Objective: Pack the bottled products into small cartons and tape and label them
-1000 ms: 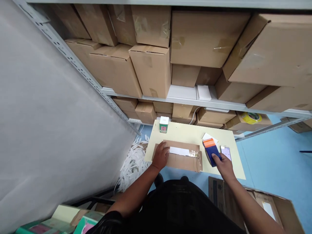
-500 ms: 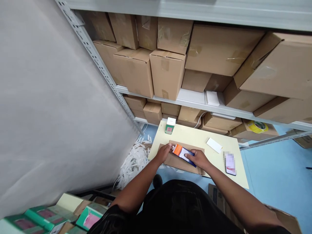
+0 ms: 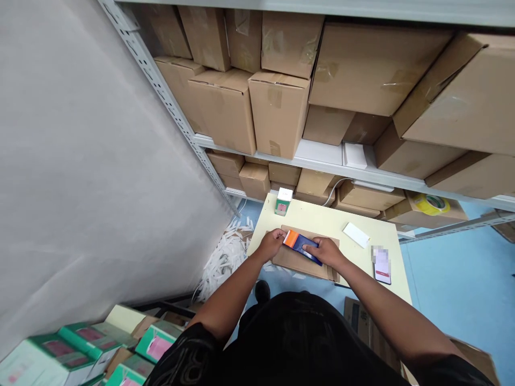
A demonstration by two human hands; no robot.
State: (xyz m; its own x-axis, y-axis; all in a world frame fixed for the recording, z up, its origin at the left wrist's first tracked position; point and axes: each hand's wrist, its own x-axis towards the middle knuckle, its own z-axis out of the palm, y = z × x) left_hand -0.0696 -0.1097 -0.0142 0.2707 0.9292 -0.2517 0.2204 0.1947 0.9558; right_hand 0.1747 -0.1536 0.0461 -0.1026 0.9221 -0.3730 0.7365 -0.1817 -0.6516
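Observation:
Over the cardboard piece [image 3: 301, 265] lies a flat blue packet with an orange end [image 3: 300, 245], tilted down to the right. My right hand [image 3: 328, 252] grips its blue end, thumb across the top. My left hand [image 3: 272, 244] is closed, its fingertips pinched at the orange end's left edge; the exact contact is too small to make out. The cardboard sits near the front edge of the pale yellow table [image 3: 322, 217], partly hidden under the packet and hands.
A green and white box [image 3: 284, 201] stands at the table's back left. At right lie a white slim box [image 3: 356, 235] and a phone [image 3: 381, 265]. Shelves of cardboard boxes [image 3: 279, 115] rise behind, with yellow tape [image 3: 431, 204] on one. Paper shreds [image 3: 227, 257] cover the floor at left.
My right hand has brought the blue packet from the table's right side leftward over the cardboard. My left hand has shifted from the cardboard to the orange end. The white slim box is now uncovered.

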